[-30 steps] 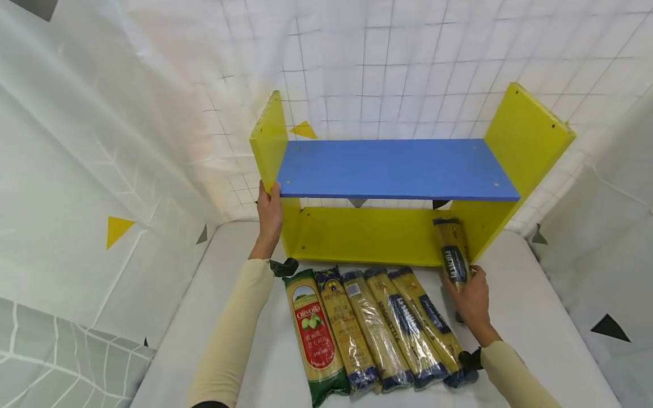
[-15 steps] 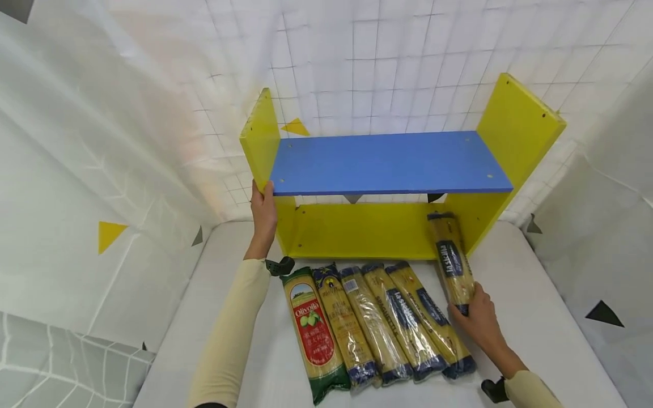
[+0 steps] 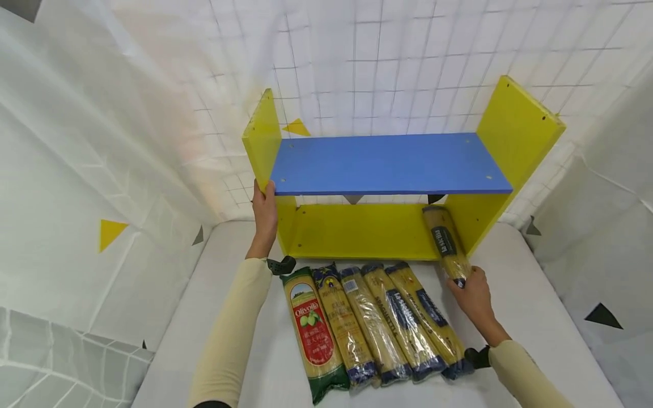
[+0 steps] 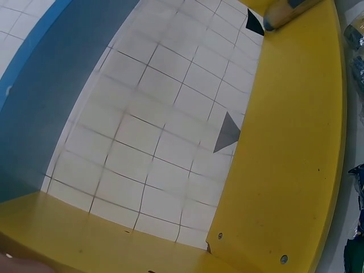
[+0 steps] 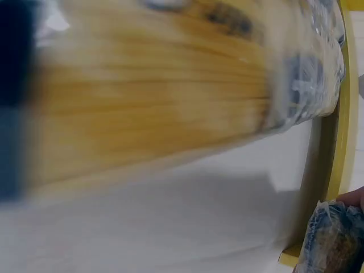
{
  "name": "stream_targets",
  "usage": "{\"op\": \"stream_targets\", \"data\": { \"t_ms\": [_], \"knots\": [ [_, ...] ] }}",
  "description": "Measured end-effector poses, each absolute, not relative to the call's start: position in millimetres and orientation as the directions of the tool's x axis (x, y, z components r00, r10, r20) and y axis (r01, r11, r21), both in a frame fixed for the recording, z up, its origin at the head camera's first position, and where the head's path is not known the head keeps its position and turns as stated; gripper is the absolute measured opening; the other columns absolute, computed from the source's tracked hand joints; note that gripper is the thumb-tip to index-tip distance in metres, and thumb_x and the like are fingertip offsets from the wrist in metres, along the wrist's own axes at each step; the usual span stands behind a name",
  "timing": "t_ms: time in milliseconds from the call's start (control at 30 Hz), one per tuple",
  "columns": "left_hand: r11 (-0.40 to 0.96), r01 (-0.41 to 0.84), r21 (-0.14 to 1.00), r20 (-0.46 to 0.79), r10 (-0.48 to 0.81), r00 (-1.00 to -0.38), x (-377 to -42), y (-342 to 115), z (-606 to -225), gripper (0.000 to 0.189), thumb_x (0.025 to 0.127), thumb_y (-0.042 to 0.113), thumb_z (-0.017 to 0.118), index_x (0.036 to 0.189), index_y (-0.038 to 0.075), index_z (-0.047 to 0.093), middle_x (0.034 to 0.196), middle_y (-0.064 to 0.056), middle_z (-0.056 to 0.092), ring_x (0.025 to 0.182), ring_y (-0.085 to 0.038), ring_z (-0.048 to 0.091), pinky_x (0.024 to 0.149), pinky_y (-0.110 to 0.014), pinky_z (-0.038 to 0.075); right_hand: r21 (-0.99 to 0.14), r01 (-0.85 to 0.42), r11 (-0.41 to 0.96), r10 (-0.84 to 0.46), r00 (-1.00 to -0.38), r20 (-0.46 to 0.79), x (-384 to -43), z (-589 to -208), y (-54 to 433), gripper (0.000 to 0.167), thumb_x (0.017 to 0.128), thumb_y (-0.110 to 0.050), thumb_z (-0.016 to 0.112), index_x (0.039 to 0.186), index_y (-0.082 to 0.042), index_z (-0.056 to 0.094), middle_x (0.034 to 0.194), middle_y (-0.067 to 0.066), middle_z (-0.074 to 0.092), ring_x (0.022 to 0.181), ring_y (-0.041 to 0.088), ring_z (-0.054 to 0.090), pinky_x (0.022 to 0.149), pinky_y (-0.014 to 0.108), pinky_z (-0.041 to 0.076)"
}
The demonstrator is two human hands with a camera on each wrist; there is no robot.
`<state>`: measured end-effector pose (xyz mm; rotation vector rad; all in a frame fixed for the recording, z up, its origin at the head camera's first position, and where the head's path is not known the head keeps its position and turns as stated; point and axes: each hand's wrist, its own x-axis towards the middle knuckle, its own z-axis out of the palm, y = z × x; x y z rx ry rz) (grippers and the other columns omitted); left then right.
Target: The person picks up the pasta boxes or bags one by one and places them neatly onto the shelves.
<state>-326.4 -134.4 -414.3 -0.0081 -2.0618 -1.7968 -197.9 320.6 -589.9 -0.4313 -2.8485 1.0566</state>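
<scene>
Hands (image 3: 475, 293) seemingly part-hidden by shelf (image 3: 390, 164), packet (image 3: 445, 240)

A long, slim pack of spaghetti (image 3: 445, 245), golden strands showing through clear wrap, has a dark "la sicilia" label around its middle. Its near end is gripped by the right hand (image 3: 474, 296) in front of a shelf unit (image 3: 390, 170); its far end reaches into the lower bay, near the right side panel. The unit stands upright, open-backed, with yellow sides and bottom and a blue middle board, its left panel held by the left hand (image 3: 265, 212).
</scene>
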Motion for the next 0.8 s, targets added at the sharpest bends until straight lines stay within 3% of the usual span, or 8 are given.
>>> {"op": "stream_targets", "data": {
  "t_ms": [333, 467, 667, 800],
  "knots": [
    [0.182, 0.265, 0.947, 0.304, -0.239, -0.922, -328, -137, -416, 0.038, 0.112, 0.039, 0.037, 0.14, 0.013, 0.042, 0.09, -0.002, 0.038, 0.071, -0.015, 0.033, 0.073, -0.029, 0.031, -0.704, 0.286, 0.65, 0.332, -0.94, -0.074, -238, -589, 312, 0.083, 0.099, -0.027, 0.056, 0.147, 0.023, 0.01, 0.135, 0.048, 0.035, 0.115, 0.058, 0.047, 0.092, 0.064, 0.044],
    [0.18, 0.282, 0.942, 0.32, -0.24, -0.917, -329, -137, -416, 0.038, 0.112, 0.037, 0.037, 0.139, 0.011, 0.042, 0.09, -0.005, 0.039, 0.071, -0.015, 0.032, 0.073, -0.029, 0.031, -0.716, 0.294, 0.633, 0.329, -0.94, -0.094, -237, -592, 311, 0.088, 0.1, -0.032, 0.057, 0.15, 0.019, 0.006, 0.138, 0.047, 0.033, 0.116, 0.056, 0.047, 0.093, 0.063, 0.044],
    [0.179, 0.284, 0.942, 0.322, -0.24, -0.916, -329, -136, -416, 0.038, 0.112, 0.037, 0.037, 0.139, 0.011, 0.042, 0.087, 0.003, 0.037, 0.069, -0.014, 0.033, 0.071, -0.027, 0.031, -0.762, 0.237, 0.603, 0.255, -0.962, -0.098, -217, -600, 311, 0.102, 0.099, -0.037, 0.061, 0.155, 0.014, -0.008, 0.147, 0.049, 0.02, 0.128, 0.06, 0.04, 0.103, 0.067, 0.04],
    [0.18, 0.271, 0.946, 0.309, -0.241, -0.92, -328, -137, -415, 0.038, 0.112, 0.038, 0.037, 0.14, 0.012, 0.042, 0.087, 0.003, 0.037, 0.068, -0.014, 0.031, 0.07, -0.027, 0.03, -0.725, 0.168, 0.668, 0.197, -0.979, -0.046, -201, -610, 311, 0.081, 0.096, -0.025, 0.067, 0.143, 0.025, 0.026, 0.134, 0.05, 0.038, 0.114, 0.056, 0.054, 0.092, 0.061, 0.049]
  ]
}}
